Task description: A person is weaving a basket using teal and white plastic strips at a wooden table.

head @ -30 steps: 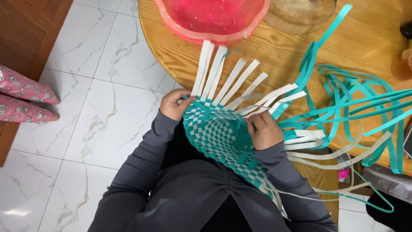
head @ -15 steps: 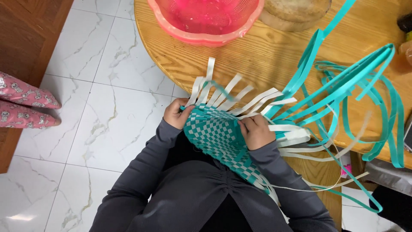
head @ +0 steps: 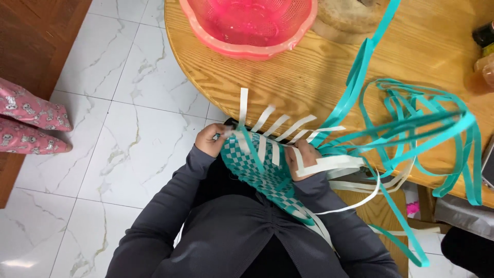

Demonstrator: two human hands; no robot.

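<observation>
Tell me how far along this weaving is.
Done: a checkered teal-and-white mat is woven, reaching down to the lap. In hand: the left hand and right hand grip its top edge, where white strips stick out. Left: those ends and the long teal strips looping over the table are unwoven.

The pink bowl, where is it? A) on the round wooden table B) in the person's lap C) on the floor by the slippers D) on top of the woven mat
A: the pink bowl sits on the wooden table, beyond the woven mat that the left hand and right hand hold.
</observation>
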